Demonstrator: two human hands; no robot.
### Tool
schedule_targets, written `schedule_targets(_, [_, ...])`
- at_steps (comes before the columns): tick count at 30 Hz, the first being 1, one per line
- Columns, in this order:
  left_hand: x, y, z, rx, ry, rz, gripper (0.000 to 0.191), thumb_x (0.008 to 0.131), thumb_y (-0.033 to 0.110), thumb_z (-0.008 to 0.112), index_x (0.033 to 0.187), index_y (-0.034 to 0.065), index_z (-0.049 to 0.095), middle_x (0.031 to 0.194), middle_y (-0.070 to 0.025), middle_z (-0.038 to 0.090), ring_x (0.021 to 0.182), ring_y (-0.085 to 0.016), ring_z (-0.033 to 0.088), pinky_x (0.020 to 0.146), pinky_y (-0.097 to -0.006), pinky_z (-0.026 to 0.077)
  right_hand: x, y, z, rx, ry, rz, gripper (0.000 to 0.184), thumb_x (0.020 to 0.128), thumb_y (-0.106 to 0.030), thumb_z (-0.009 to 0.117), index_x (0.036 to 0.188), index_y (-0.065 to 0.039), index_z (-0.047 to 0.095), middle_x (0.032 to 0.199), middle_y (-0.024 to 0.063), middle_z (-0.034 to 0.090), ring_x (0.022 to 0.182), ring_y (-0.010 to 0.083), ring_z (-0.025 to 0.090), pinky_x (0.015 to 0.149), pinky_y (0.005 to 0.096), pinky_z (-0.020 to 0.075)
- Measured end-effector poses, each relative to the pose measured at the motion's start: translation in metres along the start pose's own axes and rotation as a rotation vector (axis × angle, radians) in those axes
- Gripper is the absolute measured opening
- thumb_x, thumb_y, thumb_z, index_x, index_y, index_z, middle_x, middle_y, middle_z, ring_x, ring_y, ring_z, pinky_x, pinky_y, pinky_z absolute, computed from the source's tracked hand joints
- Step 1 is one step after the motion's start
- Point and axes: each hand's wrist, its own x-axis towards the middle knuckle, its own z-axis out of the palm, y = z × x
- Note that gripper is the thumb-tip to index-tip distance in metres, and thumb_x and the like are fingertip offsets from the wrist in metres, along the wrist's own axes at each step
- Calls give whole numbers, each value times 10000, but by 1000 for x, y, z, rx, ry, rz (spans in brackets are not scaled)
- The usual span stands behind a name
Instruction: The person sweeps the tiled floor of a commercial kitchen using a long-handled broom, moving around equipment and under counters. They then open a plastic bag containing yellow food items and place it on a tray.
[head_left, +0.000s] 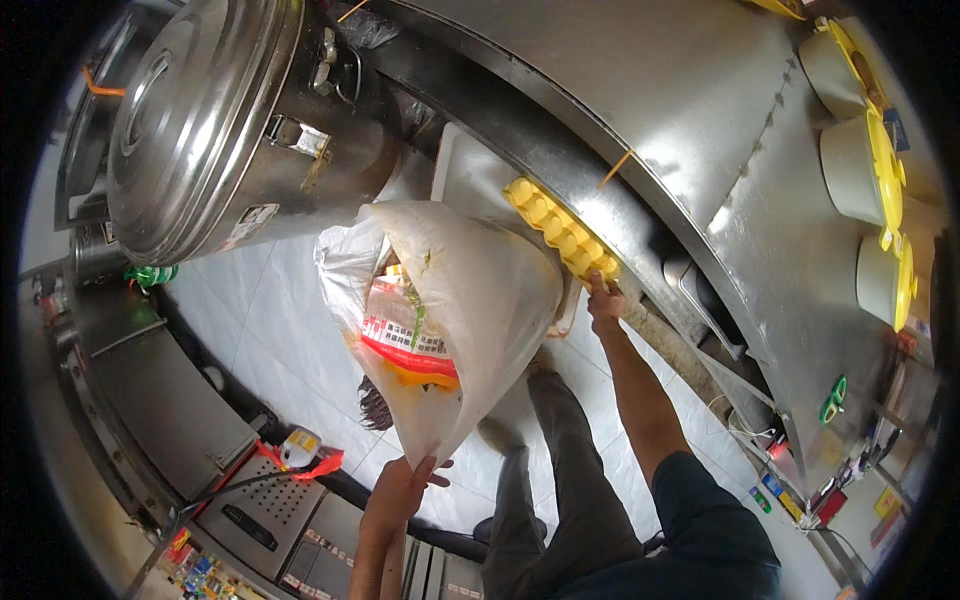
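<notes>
My left hand (405, 484) pinches the lower edge of a large white plastic bag (487, 300), pulling it to a point. Through the bag's opening show a printed red-and-white plastic package (409, 337), some green leaf scraps and something orange. To the right, my right hand (606, 300) grips the near end of a yellow molded tray with rows of cups (559, 229), beside the front edge of the steel counter. The tray is apart from the bag's opening. Part of the bag's contents is hidden by its folds.
A big lidded stainless steel pot (225, 142) stands at the upper left. The steel counter (675, 97) runs along the right, with white tubs with yellow lids (855, 172) and green-handled scissors (832, 400) on it. Bristles (373, 405) show beside the bag over the tiled floor (277, 300).
</notes>
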Motion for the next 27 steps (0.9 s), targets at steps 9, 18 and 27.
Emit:
schedule_targets(9, [-38, -58, 1, 131, 21, -165, 447, 1027, 326, 400, 1265, -15, 563, 1017, -161, 713, 792, -220, 709, 683, -347, 527, -26, 35, 26, -214, 38, -53, 605, 834, -379, 759, 1271, -36, 521, 689, 10, 564, 498, 93, 454, 414, 273, 389])
schedule_targets(18, [-65, -120, -7, 174, -13, -72, 356, 1007, 243, 438, 1245, 23, 585, 1024, -134, 719, 774, -208, 709, 681, -319, 537, -91, 41, 37, 342, -72, -12, 416, 854, -301, 761, 1082, -38, 535, 670, 11, 517, 485, 110, 448, 426, 271, 399])
schedule_targets(27, [-64, -134, -1, 184, 24, -42, 315, 1005, 145, 375, 1172, -7, 595, 997, -150, 716, 805, -256, 722, 711, -371, 546, -37, 68, 21, 146, 9, 48, 294, 918, -331, 674, 895, -45, 611, 714, 36, 557, 526, 139, 491, 512, 337, 517])
